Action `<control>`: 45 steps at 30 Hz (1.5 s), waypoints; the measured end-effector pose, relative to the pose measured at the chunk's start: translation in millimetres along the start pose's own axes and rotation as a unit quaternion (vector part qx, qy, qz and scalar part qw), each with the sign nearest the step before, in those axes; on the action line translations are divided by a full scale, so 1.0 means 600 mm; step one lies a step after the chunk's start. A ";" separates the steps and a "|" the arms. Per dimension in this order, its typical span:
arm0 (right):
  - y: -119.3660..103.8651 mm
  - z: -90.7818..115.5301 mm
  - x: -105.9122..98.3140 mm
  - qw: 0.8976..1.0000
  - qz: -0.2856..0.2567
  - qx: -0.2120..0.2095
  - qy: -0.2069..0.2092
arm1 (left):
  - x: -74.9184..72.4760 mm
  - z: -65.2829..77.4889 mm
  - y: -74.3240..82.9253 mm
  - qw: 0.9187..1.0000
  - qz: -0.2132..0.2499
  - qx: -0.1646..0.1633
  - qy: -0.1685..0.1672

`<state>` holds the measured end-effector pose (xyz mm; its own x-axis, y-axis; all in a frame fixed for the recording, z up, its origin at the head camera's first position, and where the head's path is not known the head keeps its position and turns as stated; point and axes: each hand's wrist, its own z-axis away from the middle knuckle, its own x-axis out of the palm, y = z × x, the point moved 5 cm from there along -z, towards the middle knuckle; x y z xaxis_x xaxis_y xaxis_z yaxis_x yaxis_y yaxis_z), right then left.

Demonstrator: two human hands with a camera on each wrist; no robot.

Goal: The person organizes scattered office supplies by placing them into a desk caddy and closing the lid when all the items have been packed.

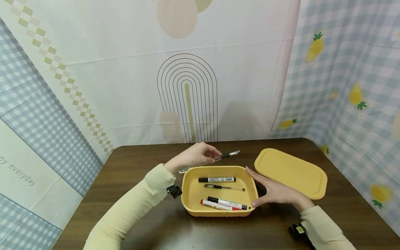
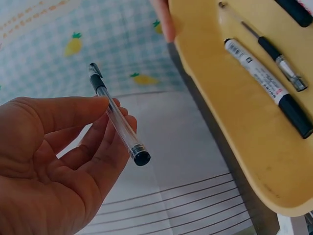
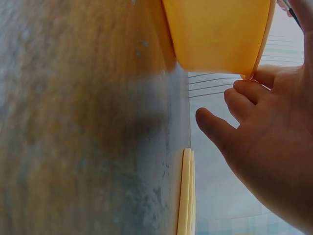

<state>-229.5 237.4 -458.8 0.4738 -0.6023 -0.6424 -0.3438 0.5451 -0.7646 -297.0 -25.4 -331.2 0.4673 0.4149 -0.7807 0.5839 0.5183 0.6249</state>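
Observation:
My left hand pinches a clear-barrelled gel pen with a dark cap between thumb and fingers, just above and behind the yellow box. In the left wrist view, the held gel pen slants across the fingertips. My right hand touches the box's right end, its forefinger and thumb spread along the rim. Inside the open box lie a black-capped marker, another gel pen, a white marker with black ends and a red-capped marker.
A yellow lid lies flat on the brown table, right of the box. Part of a whitish thing shows behind the box's back left corner; its kind is unclear. Patterned cloth hangs behind the table.

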 end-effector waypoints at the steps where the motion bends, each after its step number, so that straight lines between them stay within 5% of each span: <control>1: 0.000 0.000 0.000 1.000 0.001 0.000 0.000 | 0.004 -0.001 0.000 1.000 -0.005 0.001 -0.005; 18: 0.001 0.001 0.001 1.000 -0.009 0.005 0.001 | 0.071 -0.011 -0.004 0.996 -0.050 0.000 -0.080; 45: 0.004 0.002 0.002 1.000 -0.001 -0.002 0.000 | 0.128 -0.021 -0.020 0.990 -0.078 -0.003 -0.117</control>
<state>-228.6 238.6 -461.2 0.4738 -0.6033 -0.6415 -0.3468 0.5418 -0.7656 -276.8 9.6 -398.7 0.5130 0.1464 -0.8458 0.6572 0.5668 0.4968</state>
